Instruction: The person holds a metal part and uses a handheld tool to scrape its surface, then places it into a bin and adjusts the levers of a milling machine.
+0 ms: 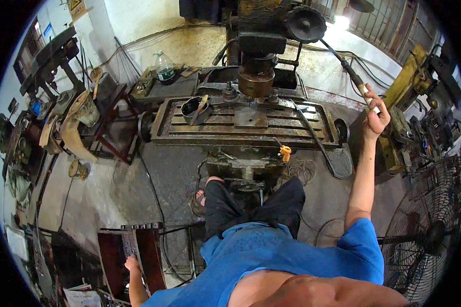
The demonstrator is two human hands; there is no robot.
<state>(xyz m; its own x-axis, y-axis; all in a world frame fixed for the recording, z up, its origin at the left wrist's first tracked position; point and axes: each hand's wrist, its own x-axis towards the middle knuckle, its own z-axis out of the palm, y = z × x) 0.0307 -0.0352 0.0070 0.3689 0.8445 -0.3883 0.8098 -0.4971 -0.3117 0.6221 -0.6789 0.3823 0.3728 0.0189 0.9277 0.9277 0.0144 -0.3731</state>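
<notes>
My right hand [377, 118] is raised at the right, its fingers closed round the pale end of a long machine lever [357, 79]. The lever slants down from the black round hub [306, 24] on the head of a drilling or milling machine. Low on the left, my left hand [131, 262] reaches into a dark red trough [151, 258] with small metal pieces [128, 243] in it. Its fingers look drawn together; what they hold, if anything, is too small to make out. Under the round spindle head [255, 82], a flat metal plate [250, 118] lies on the slotted machine table [189, 134].
A black pot [195, 108] with a brush stands on the machine table's left part. A yellow-handled tool [285, 152] hangs at its front edge. A caged fan [435, 230] stands close at the right. A stand with a bucket [87, 113] is at the left; cables cross the floor.
</notes>
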